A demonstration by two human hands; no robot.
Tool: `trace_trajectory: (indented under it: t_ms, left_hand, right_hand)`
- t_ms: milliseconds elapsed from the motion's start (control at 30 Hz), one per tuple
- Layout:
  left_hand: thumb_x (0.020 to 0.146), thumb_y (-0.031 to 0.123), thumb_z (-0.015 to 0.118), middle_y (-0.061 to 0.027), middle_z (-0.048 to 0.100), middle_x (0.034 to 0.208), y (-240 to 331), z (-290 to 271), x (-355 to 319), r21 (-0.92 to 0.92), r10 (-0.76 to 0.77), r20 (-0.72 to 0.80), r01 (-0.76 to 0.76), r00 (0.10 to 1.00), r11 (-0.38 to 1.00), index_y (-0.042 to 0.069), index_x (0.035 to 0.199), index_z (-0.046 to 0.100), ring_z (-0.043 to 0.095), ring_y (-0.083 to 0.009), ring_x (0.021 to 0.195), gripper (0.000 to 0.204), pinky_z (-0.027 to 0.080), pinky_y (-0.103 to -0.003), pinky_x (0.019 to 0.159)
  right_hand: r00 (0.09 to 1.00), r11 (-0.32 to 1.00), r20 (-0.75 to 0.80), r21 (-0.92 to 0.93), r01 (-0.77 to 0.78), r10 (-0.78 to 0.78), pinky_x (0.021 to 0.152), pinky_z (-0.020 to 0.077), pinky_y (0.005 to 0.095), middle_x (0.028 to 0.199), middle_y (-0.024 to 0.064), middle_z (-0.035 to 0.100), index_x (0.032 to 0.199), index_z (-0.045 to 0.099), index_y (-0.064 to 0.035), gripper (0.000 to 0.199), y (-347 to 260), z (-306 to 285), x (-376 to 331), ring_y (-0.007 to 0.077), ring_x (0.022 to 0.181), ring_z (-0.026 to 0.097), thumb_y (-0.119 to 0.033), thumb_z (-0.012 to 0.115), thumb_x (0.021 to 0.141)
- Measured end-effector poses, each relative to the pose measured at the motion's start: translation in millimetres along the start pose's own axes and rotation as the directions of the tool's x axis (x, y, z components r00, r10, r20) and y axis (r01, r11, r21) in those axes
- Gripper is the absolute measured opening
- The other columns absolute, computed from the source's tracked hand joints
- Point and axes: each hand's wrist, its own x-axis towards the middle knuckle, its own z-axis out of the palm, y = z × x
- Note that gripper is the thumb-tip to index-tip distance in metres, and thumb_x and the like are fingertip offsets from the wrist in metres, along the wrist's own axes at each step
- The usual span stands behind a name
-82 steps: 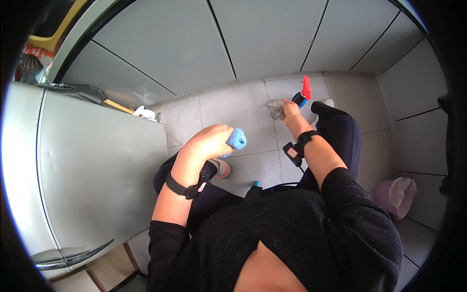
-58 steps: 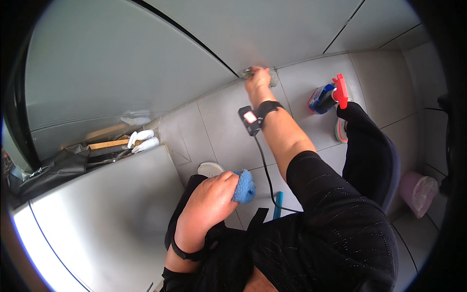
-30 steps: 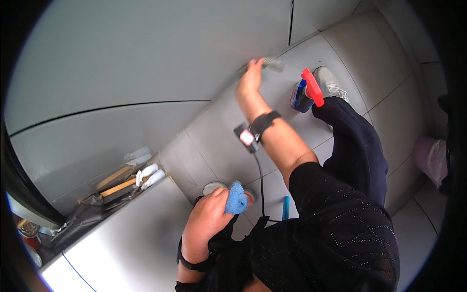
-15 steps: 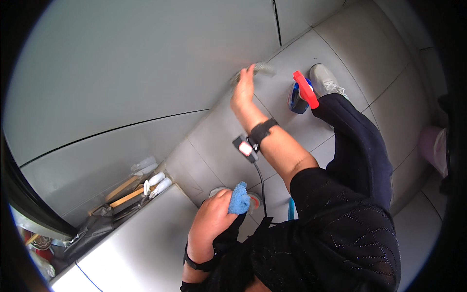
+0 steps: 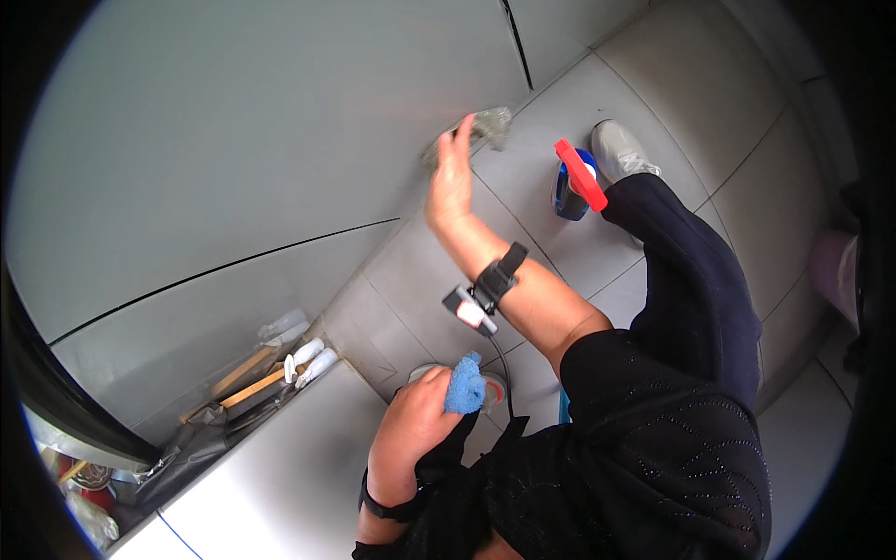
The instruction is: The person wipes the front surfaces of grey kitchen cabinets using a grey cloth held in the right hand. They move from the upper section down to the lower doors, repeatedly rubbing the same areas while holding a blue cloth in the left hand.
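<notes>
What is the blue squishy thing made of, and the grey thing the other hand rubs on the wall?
The blue sponge in the left hand looks like soft foam, matte and porous. The grey pad under the right hand looks like a rough, fibrous scouring cloth, perhaps wire mesh; it is too blurred to tell.

Under me is a floor (image 5: 411, 280) of large pale grey tiles with thin dark joints. A blue spray bottle (image 5: 567, 185) with a red trigger stands on it, just beside my white shoe (image 5: 623, 154), which is planted flat on a tile. In the gap at the wall's foot, beside the grey cabinet, wooden-handled tools (image 5: 252, 381) and white plastic pieces (image 5: 310, 359) lie in a loose clutter.
</notes>
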Motion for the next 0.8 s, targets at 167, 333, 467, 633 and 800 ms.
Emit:
trace_trajectory:
  t_ms: [167,333,467,633,800]
  left_hand:
    - [0.077,0.015,0.066,-0.0154,0.062,0.104,-4.1,2.0,-0.4,0.018,0.035,-0.009,-0.035,0.999,0.999,0.003,0.106,0.060,0.059,-0.0375,0.094,0.032,0.049,-0.041,0.080]
    - [0.077,0.015,0.066,-0.0159,0.062,0.105,0.0,1.9,-0.7,0.004,0.005,0.015,-0.005,1.000,1.000,0.002,0.107,0.060,0.059,-0.0373,0.095,0.033,0.049,-0.040,0.081]
    - [0.077,0.014,0.066,-0.0157,0.062,0.105,4.6,0.7,1.0,-0.013,0.003,0.019,-0.002,1.000,1.000,0.002,0.107,0.060,0.060,-0.0372,0.095,0.033,0.049,-0.040,0.082]
    - [0.077,0.013,0.066,-0.0155,0.062,0.106,2.7,2.4,3.5,0.022,-0.012,0.025,0.011,1.000,1.000,0.002,0.107,0.060,0.059,-0.0372,0.096,0.033,0.049,-0.041,0.082]
    - [0.077,0.014,0.067,-0.0157,0.062,0.107,2.2,3.7,2.1,-0.007,0.008,0.019,-0.008,1.000,1.000,0.003,0.108,0.060,0.059,-0.0369,0.097,0.034,0.049,-0.041,0.083]
  right_hand:
    - [0.983,0.991,-0.144,0.078,-0.105,0.115,0.118,0.0075,0.0387,0.160,0.0135,0.001,0.153,0.001,-0.0103,0.068,6.9,-26.3,52.3,0.0265,0.147,0.004,-0.035,0.036,0.101]
    - [0.974,0.970,-0.113,0.169,-0.176,0.196,0.117,0.0105,0.0365,0.160,0.0108,0.004,0.153,0.002,-0.0122,0.066,4.2,-40.5,63.8,0.0260,0.146,0.010,-0.036,0.035,0.101]
    - [0.976,0.975,-0.046,0.071,-0.211,0.214,0.117,0.0095,0.0363,0.160,0.0114,0.004,0.153,0.003,-0.0115,0.067,9.6,-21.1,15.8,0.0247,0.147,0.009,-0.038,0.035,0.101]
    - [0.951,0.933,-0.190,0.312,-0.178,0.244,0.117,0.0118,0.0362,0.159,0.0097,0.008,0.153,0.006,-0.0080,0.069,-8.3,-35.5,69.8,0.0236,0.145,0.014,-0.036,0.040,0.099]
    - [0.976,0.974,-0.203,0.224,-0.031,0.078,0.118,0.0058,0.0361,0.160,0.0125,0.001,0.152,0.002,-0.0038,0.070,-18.9,-20.1,72.1,0.0257,0.147,0.004,-0.036,0.037,0.100]
